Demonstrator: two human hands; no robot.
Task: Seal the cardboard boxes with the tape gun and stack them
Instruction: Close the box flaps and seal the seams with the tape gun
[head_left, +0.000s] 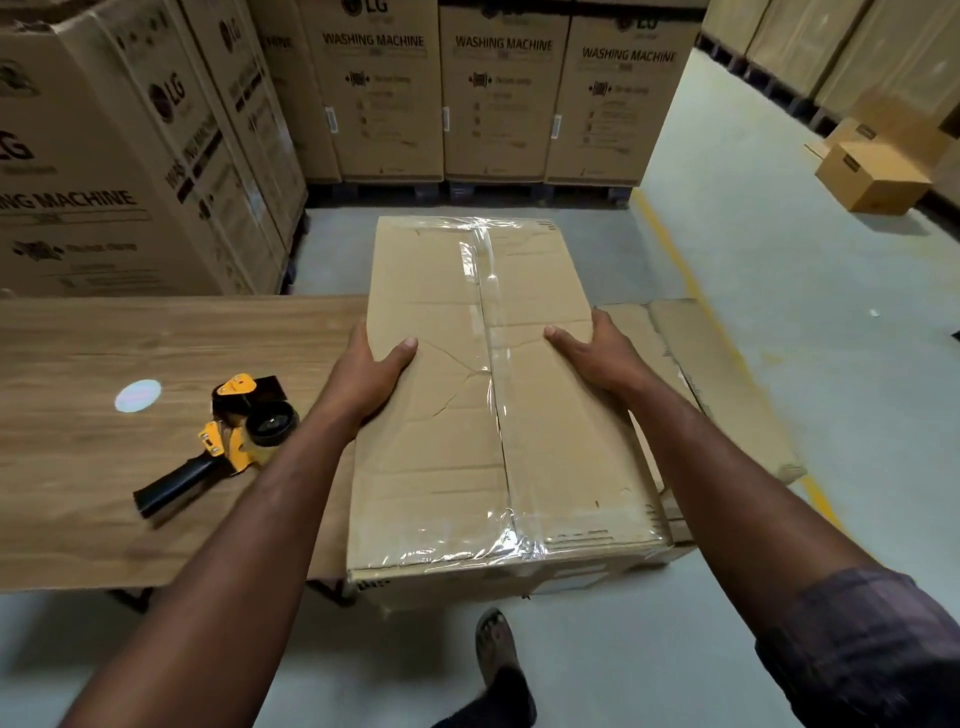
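A long cardboard box (441, 415) fills the middle of the view, its top seam covered by clear tape that also wraps both ends. My left hand (369, 376) grips its left edge, thumb on top. My right hand (597, 353) grips the right edge the same way. The box sits over the right end of a wooden table (130, 338) and overlaps another flat cardboard box (711, 374) to its right. A yellow and black tape gun (228, 441) lies on the table, left of my left forearm.
Tall washing-machine cartons (498, 98) line the back and left (104, 166). A small brown box (872, 176) sits on the grey floor at far right, beyond a yellow floor line (691, 280). My sandalled foot (493, 644) stands under the box's near end.
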